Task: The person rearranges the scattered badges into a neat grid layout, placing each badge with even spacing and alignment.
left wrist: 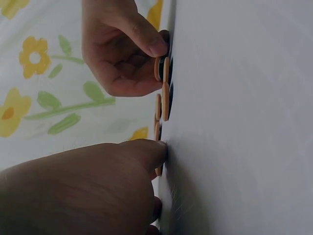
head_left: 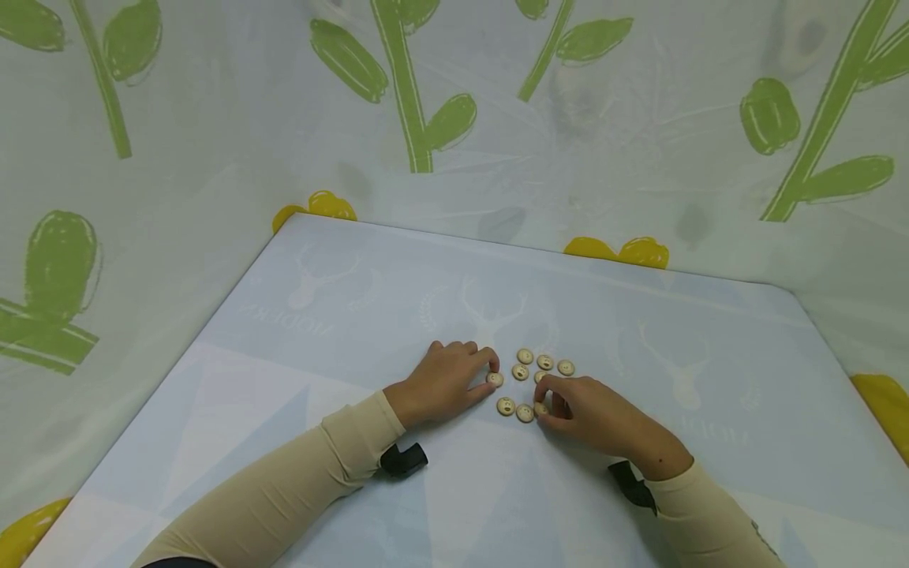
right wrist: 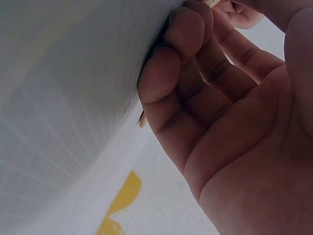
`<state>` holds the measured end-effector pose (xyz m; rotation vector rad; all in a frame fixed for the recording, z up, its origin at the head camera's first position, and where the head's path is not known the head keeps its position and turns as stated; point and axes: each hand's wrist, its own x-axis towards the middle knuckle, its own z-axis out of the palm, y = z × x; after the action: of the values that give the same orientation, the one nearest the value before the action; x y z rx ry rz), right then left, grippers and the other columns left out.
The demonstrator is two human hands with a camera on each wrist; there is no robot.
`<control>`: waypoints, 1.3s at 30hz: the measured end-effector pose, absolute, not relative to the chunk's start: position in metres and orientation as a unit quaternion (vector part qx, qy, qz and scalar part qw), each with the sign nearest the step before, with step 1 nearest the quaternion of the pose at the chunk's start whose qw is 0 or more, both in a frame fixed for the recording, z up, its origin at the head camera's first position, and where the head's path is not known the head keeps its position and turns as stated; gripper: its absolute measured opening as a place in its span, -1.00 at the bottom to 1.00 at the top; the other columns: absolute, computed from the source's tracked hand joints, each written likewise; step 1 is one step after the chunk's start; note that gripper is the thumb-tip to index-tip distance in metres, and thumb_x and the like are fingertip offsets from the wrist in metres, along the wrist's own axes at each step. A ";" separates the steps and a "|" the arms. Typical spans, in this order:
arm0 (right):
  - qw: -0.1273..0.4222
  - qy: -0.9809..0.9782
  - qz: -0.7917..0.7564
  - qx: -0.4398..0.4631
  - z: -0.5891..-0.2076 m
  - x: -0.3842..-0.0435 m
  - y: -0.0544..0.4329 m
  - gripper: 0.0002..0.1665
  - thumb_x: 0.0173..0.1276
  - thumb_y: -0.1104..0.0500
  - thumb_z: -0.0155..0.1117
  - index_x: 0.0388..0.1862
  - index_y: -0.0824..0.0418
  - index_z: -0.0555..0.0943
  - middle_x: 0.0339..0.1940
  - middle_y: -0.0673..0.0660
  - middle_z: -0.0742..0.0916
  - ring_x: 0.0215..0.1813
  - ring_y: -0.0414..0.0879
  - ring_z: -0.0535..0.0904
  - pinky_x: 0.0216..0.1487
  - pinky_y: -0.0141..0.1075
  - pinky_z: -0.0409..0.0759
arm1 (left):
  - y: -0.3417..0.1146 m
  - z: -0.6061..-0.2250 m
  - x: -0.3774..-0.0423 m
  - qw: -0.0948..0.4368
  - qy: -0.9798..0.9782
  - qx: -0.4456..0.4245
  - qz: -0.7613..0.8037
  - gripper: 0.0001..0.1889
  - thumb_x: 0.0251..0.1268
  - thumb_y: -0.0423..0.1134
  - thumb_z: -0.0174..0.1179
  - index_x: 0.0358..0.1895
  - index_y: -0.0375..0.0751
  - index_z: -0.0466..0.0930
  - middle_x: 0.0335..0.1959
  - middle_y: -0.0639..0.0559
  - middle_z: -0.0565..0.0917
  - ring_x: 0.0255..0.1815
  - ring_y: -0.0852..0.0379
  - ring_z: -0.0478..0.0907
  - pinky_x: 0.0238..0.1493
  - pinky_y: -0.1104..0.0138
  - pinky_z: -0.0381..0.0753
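Observation:
Several small round wooden discs with printed faces lie on the table in a loose cluster. My left hand (head_left: 443,383) is at the left side of the cluster, with thumb and index finger pinching one wooden disc (head_left: 495,379). From the right, my right hand (head_left: 592,414) pinches another disc (head_left: 541,409) at the right end of the front row. Beside it in that row are a middle disc (head_left: 525,413) and a left disc (head_left: 506,406). Curled fingers of the right hand (right wrist: 220,112) hide most of its disc in the right wrist view.
Behind the hands lie further discs, among them one at the back (head_left: 525,356) and one at the right (head_left: 566,368). The table (head_left: 341,315) has a pale printed cover. A curtain (head_left: 248,102) with green leaves and yellow flowers hangs around it.

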<state>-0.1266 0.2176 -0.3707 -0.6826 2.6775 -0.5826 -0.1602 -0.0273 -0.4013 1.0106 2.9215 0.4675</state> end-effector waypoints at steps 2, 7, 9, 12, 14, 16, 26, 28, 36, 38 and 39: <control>0.158 0.936 -0.204 -0.238 -0.371 -0.127 0.217 -0.84 0.34 0.14 0.39 -0.16 0.02 0.58 -0.55 -0.16 0.56 -0.50 -0.32 0.42 -0.42 -0.40 0.44 | -0.027 -0.401 -0.160 0.007 0.934 0.323 0.151 -0.74 0.45 0.09 0.16 0.05 0.13 0.56 -0.28 0.17 0.61 -0.27 0.18 0.52 -0.23 0.24 0.35; 0.155 0.935 -0.207 -0.242 -0.371 -0.128 0.218 -0.84 0.33 0.15 0.39 -0.16 0.02 0.58 -0.56 -0.16 0.56 -0.50 -0.32 0.42 -0.42 -0.40 0.44 | -0.027 -0.401 -0.160 0.006 0.934 0.323 0.152 -0.75 0.45 0.09 0.16 0.05 0.14 0.56 -0.27 0.16 0.62 -0.26 0.18 0.53 -0.22 0.24 0.35; 0.154 0.934 -0.211 -0.242 -0.372 -0.128 0.219 -0.84 0.34 0.16 0.38 -0.16 0.03 0.58 -0.56 -0.15 0.56 -0.51 -0.32 0.42 -0.43 -0.40 0.45 | -0.027 -0.403 -0.161 0.006 0.934 0.324 0.151 -0.75 0.45 0.10 0.15 0.05 0.14 0.56 -0.27 0.16 0.61 -0.26 0.17 0.54 -0.22 0.24 0.35; 0.154 0.934 -0.215 -0.238 -0.371 -0.129 0.219 -0.85 0.35 0.17 0.35 -0.15 0.05 0.57 -0.55 -0.15 0.57 -0.51 -0.31 0.43 -0.43 -0.40 0.45 | -0.027 -0.405 -0.161 0.006 0.934 0.324 0.151 -0.75 0.46 0.10 0.14 0.04 0.14 0.57 -0.28 0.17 0.61 -0.26 0.17 0.55 -0.23 0.24 0.36; 0.151 0.936 -0.215 -0.233 -0.371 -0.130 0.220 -0.85 0.36 0.17 0.34 -0.13 0.06 0.57 -0.54 -0.13 0.59 -0.51 -0.30 0.44 -0.42 -0.40 0.46 | -0.027 -0.405 -0.160 0.007 0.935 0.323 0.149 -0.75 0.46 0.10 0.13 0.05 0.15 0.56 -0.27 0.17 0.62 -0.25 0.17 0.55 -0.22 0.24 0.36; 0.148 0.940 -0.210 -0.225 -0.370 -0.132 0.220 -0.84 0.36 0.16 0.33 -0.11 0.07 0.57 -0.52 -0.12 0.60 -0.50 -0.28 0.45 -0.41 -0.39 0.47 | -0.027 -0.405 -0.160 0.007 0.935 0.322 0.150 -0.75 0.46 0.10 0.14 0.04 0.14 0.57 -0.27 0.17 0.62 -0.25 0.17 0.55 -0.23 0.24 0.36; 0.138 0.956 -0.183 -0.182 -0.367 -0.140 0.221 -0.79 0.35 0.14 0.37 -0.07 0.06 0.59 -0.47 -0.06 0.62 -0.45 -0.21 0.47 -0.39 -0.36 0.48 | -0.027 -0.403 -0.160 0.013 0.936 0.318 0.150 -0.74 0.45 0.10 0.15 0.06 0.16 0.57 -0.26 0.18 0.62 -0.23 0.17 0.55 -0.21 0.25 0.34; 0.141 0.957 -0.181 -0.177 -0.367 -0.142 0.221 -0.78 0.34 0.14 0.38 -0.07 0.07 0.59 -0.45 -0.05 0.63 -0.43 -0.20 0.47 -0.38 -0.35 0.49 | -0.027 -0.404 -0.160 0.013 0.936 0.318 0.149 -0.74 0.45 0.10 0.16 0.06 0.16 0.57 -0.26 0.18 0.62 -0.22 0.17 0.55 -0.22 0.26 0.34; 0.153 0.957 -0.185 -0.161 -0.368 -0.144 0.221 -0.75 0.33 0.16 0.40 -0.06 0.09 0.59 -0.43 -0.02 0.64 -0.41 -0.17 0.49 -0.37 -0.34 0.51 | -0.027 -0.404 -0.160 0.013 0.935 0.320 0.150 -0.74 0.44 0.10 0.17 0.06 0.16 0.57 -0.26 0.18 0.62 -0.22 0.17 0.56 -0.22 0.26 0.34; 0.154 0.958 -0.188 -0.154 -0.368 -0.144 0.221 -0.74 0.32 0.16 0.40 -0.05 0.10 0.59 -0.42 -0.01 0.64 -0.41 -0.16 0.49 -0.37 -0.33 0.51 | -0.027 -0.403 -0.159 0.015 0.936 0.318 0.151 -0.74 0.44 0.10 0.17 0.06 0.15 0.57 -0.26 0.18 0.62 -0.22 0.17 0.55 -0.21 0.25 0.35; 0.155 0.958 -0.188 -0.150 -0.368 -0.145 0.221 -0.74 0.32 0.17 0.40 -0.05 0.10 0.59 -0.42 -0.01 0.64 -0.41 -0.16 0.49 -0.37 -0.33 0.51 | -0.027 -0.403 -0.160 0.016 0.936 0.317 0.151 -0.74 0.45 0.10 0.16 0.06 0.15 0.57 -0.26 0.18 0.62 -0.23 0.17 0.55 -0.20 0.25 0.35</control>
<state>-0.1446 0.2208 -0.3676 -0.4308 2.7452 -0.5399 -0.1596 -0.0274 -0.4034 0.9851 2.9121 0.4693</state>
